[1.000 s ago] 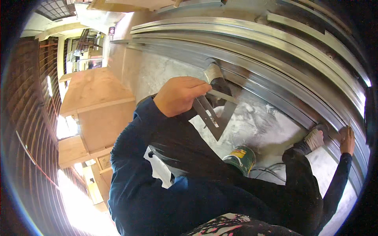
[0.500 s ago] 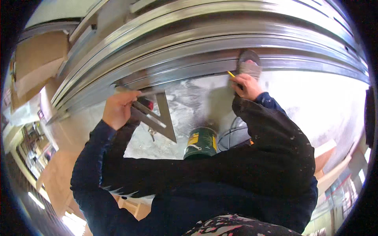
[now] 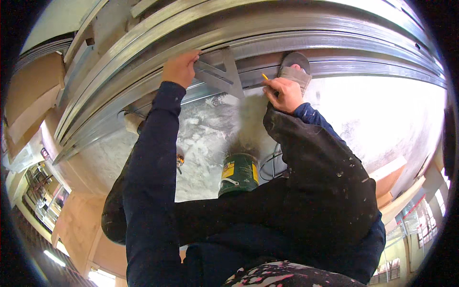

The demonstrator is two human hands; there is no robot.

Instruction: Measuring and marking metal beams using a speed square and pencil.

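Observation:
My left hand (image 3: 180, 70) grips a grey triangular speed square (image 3: 221, 76) by one end, over the long metal channels (image 3: 267, 39) at the far side. The square overlaps the nearer channels; whether it touches them I cannot tell. A yellow pencil (image 3: 265, 76) sticks out of the fingers of my right hand (image 3: 285, 94), which are closed around it. That hand is next to my shoe (image 3: 295, 64), just short of the channel edge.
A dark green bucket (image 3: 239, 173) with yellow label patches stands between my legs. Beside it a black cable (image 3: 272, 165) loops on the grey floor. A small metal and orange item (image 3: 180, 161) lies to the left. Wooden boards (image 3: 389, 179) are at the right.
My left hand has carried the speed square forward and to the right, from above the floor to over the channels. My right hand with the pencil has shifted slightly left and forward.

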